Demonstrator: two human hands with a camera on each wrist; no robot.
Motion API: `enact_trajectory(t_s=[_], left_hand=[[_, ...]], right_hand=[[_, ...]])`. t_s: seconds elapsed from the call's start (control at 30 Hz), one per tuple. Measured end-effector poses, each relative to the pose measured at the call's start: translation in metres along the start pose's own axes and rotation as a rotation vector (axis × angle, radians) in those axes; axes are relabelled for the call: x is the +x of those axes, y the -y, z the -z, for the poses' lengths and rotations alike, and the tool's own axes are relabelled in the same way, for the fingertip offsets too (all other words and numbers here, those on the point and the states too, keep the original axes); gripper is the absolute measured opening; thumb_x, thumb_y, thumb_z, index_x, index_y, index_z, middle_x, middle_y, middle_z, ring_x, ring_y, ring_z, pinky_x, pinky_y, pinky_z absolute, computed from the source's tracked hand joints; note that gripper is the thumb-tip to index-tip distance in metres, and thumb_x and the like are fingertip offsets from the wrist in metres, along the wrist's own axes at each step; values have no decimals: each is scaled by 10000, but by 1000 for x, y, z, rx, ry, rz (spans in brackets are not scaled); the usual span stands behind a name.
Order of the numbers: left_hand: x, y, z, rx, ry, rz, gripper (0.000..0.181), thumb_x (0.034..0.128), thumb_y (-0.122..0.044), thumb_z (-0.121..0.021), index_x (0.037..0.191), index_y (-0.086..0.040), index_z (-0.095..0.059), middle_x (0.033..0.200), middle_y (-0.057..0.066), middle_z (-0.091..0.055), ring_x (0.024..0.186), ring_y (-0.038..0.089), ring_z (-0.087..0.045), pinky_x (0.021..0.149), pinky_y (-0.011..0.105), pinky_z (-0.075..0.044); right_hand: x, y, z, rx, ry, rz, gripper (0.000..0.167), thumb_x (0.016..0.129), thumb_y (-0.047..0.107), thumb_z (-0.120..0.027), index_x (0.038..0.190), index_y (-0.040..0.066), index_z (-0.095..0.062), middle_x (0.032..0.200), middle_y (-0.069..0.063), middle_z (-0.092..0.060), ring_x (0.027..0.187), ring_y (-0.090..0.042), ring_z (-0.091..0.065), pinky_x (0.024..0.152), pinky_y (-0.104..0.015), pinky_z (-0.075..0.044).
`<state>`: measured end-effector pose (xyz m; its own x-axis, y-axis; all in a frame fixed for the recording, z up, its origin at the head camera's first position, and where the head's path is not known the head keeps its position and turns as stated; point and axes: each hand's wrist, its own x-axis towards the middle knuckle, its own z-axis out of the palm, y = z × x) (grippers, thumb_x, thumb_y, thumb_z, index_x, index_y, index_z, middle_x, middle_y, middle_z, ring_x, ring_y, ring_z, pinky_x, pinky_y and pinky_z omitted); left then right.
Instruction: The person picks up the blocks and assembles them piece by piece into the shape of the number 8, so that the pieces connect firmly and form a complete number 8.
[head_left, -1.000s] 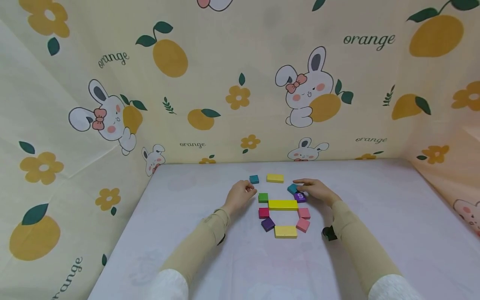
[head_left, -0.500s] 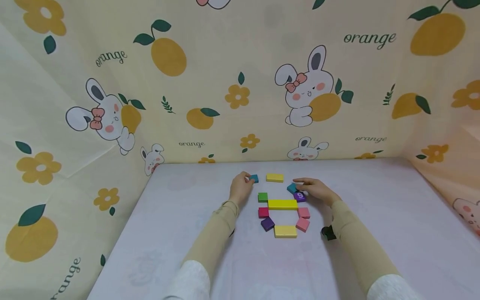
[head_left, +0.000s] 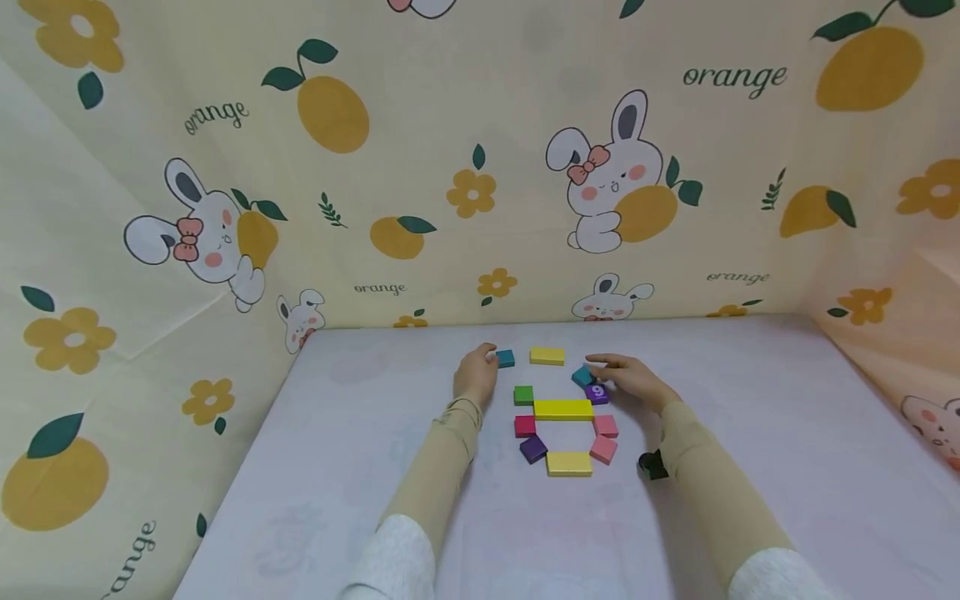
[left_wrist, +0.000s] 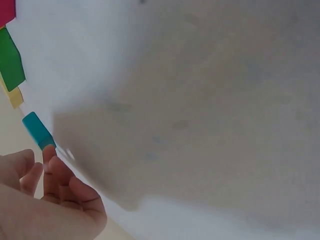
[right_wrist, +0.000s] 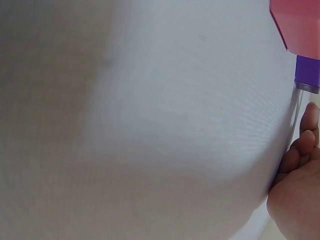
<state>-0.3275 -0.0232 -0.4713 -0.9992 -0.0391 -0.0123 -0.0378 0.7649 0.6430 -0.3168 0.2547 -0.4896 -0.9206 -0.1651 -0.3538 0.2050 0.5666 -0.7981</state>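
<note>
At the back of the table, my left hand (head_left: 476,373) touches the left end of a teal block (head_left: 506,358). In the left wrist view one fingertip meets the end of that teal block (left_wrist: 36,127), and other fingers are bent beside it. My right hand (head_left: 632,379) is at a second teal block (head_left: 582,377), its fingertips touching the right side and one finger reaching behind. This block stands tilted against a purple block (head_left: 597,394) marked with a digit. In the right wrist view the right hand (right_wrist: 302,180) is partly cut off.
A light yellow block (head_left: 547,357) lies between the teal ones. Nearer are a green block (head_left: 523,395), a long yellow block (head_left: 562,410), a red block (head_left: 525,426), a dark purple block (head_left: 533,450), a pink block (head_left: 605,426) and a front yellow block (head_left: 569,464). Patterned cloth (head_left: 420,167) backs the table.
My left hand has reached forward to the left teal block, then shifted slightly left at its end. My right hand has stayed at the other teal block.
</note>
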Motion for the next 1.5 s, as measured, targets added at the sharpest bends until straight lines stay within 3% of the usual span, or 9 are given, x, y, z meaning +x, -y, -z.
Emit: enact_trajectory(t_s=[0.23,0.57,0.83,1.1,1.5], left_hand=[[0,1,-1,18,29,3,378,970,-261,-459,1346,-265,-495,1312,-11,-577,1253,247,-511,990,444,-419],[1,-3,-2,86,36,-14,332,956,-284,-487,1252,-157,-569,1236,46,-633,1150,259,-582,930,436,-443],[2,-2,-4,7,29,-3,270,924,-276,-547,1127,-109,-610,1115,60,-681,1039,244,-622,877,418,-449],[1,-3,-7,-73,55,53,240,875,-322,-607,1002,-122,-649,952,25,-689,867,184,-597,792,335,-417],[-4,-10,-16,-77,66,50,236,861,-343,-630,958,-132,-671,966,20,-697,931,203,-597,876,395,-354]], right_hand=[[-2,2,-1,18,0,4,501,956,370,-471,1422,206,-384,1410,-186,-419,1303,-369,-282,1082,-609,-214],[-4,4,-1,33,-1,3,498,965,346,-460,1429,188,-370,1437,-198,-381,1340,-384,-240,1092,-624,-162],[-1,3,-1,10,-21,-21,520,946,383,-492,1421,203,-384,1359,-189,-435,1215,-335,-338,1021,-528,-315],[-1,4,-1,26,-15,-27,518,952,381,-481,1425,200,-376,1410,-195,-388,1278,-362,-291,1071,-589,-240],[-2,2,-1,11,-18,-7,500,955,370,-474,1416,194,-392,1409,-193,-390,1254,-356,-310,1069,-594,-233]])
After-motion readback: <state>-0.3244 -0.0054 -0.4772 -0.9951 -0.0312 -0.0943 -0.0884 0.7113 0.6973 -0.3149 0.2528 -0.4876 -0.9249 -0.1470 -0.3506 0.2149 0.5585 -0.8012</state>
